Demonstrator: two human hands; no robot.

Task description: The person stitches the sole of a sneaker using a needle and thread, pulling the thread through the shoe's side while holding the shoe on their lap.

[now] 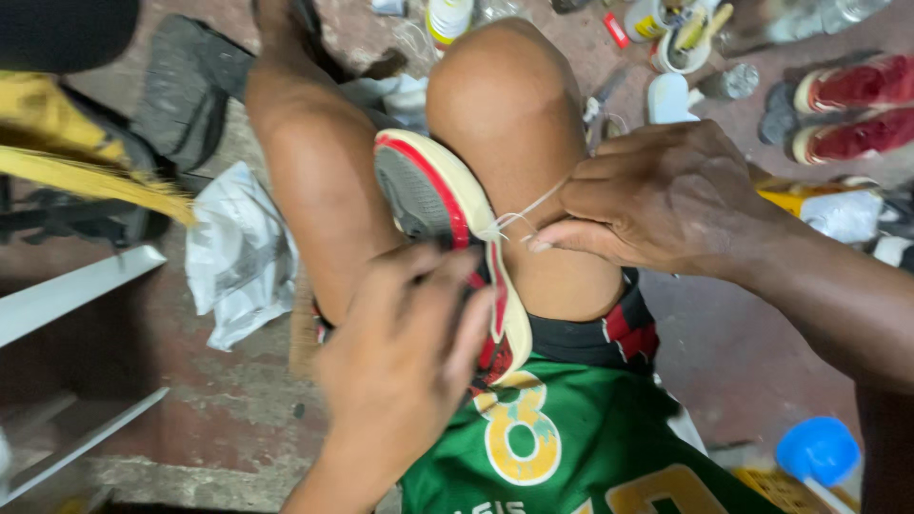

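Wedged between the 2 knees, the light, bendy cream-and-red rubber-soled shoe [447, 238] is steadied by the left hand [405, 357] closed around its upper, while the right hand [666, 195] fingers pinch the thin white thread [524, 214] taut — best held by the stiff sole rim.

Crumpled white plastic package [238, 252] on floor left; yellow-labelled white bottle [447, 19] top centre.

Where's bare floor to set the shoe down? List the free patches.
Bare floor lies between the right hand and blue lid, and below the crumpled white bag. The top, around the jars and red shoes, is crowded.
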